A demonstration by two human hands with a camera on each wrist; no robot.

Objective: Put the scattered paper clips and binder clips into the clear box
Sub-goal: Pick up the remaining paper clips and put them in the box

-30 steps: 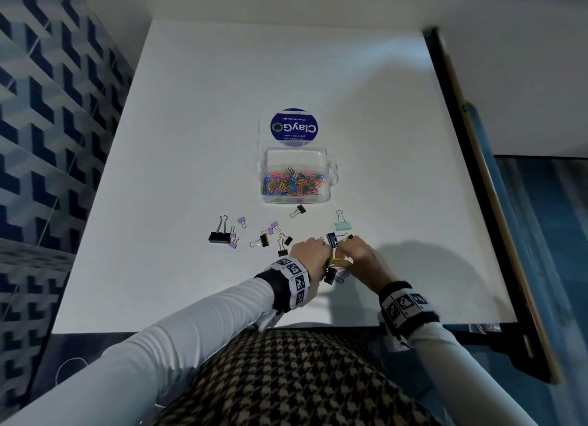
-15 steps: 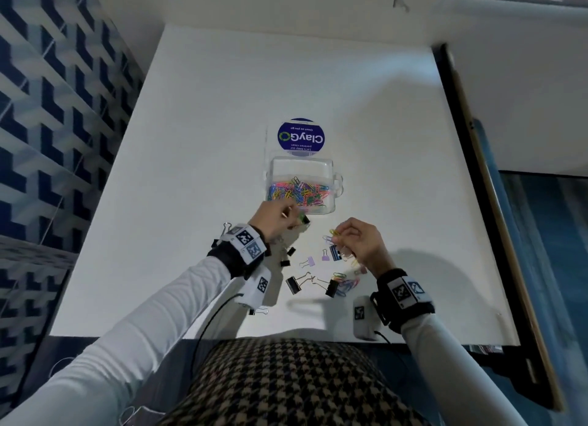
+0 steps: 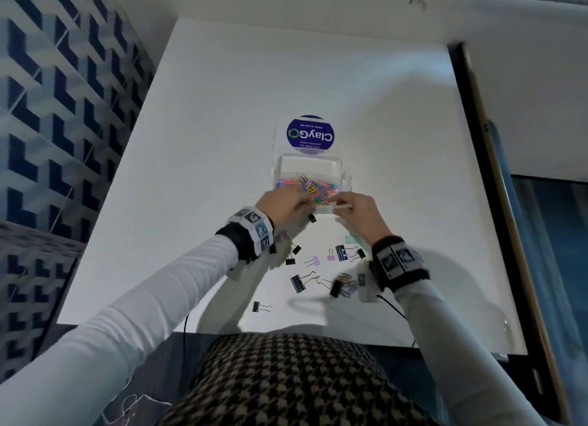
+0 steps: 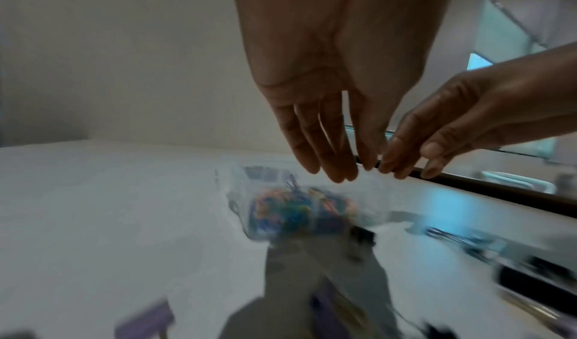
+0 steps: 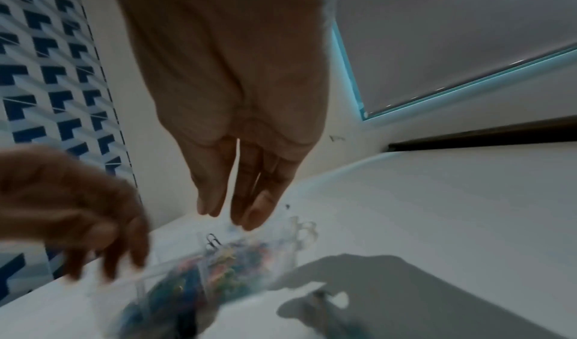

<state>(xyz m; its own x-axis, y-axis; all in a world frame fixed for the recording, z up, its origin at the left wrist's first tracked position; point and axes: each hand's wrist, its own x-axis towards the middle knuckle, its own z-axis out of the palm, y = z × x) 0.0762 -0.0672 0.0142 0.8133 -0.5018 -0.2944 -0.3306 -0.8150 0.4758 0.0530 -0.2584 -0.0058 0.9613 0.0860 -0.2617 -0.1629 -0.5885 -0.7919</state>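
Note:
The clear box (image 3: 310,163) stands open in the middle of the white table (image 3: 197,139), part filled with coloured paper clips (image 3: 315,187). Both hands hover over its near edge. My left hand (image 3: 286,204) has its fingers (image 4: 328,156) straight and pointing down over the box (image 4: 237,196), with nothing seen in them. My right hand (image 3: 356,209) also points straight fingers (image 5: 240,196) down over the box (image 5: 218,258), empty as far as the blur shows. Scattered binder clips lie nearer me: black (image 3: 335,287), blue-black (image 3: 297,282), purple (image 3: 331,254).
A round blue ClayGo sticker (image 3: 310,135) sits just behind the box. A small binder clip (image 3: 256,306) lies alone near the table's front edge. A dark rail (image 3: 496,187) borders the table's right side and a patterned blue wall (image 3: 63,123) its left.
Both hands have moved forward from the scattered clips to above the box. The left hand, which gripped a clip half a second ago, now has its fingers spread straight.

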